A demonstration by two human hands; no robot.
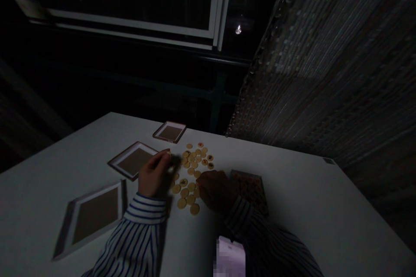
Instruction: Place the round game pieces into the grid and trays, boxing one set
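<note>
Round wooden Chinese chess pieces (190, 200) lie loose in the middle of the white table. Most show plain faces; a few bear red or dark characters. Above their left edge, my left hand (153, 175) is closed in a pinch, with a small pale Chinese chess piece (169, 153) at the fingertips. My right hand (217, 189) rests low over the right side of the pieces, fingers curled down against them. Shadow hides whatever those fingers hold. Just right of that hand lies a dark box (249, 185) with a patterned top, partly covered by my forearm.
Three shallow trays stand left of the pieces: a far tray (155, 135), a middle tray (112, 163) and a near tray (66, 229). A phone (230, 259) is at the bottom edge. A bead curtain (308, 60) hangs behind the table (292, 207) on the right. Light is dim.
</note>
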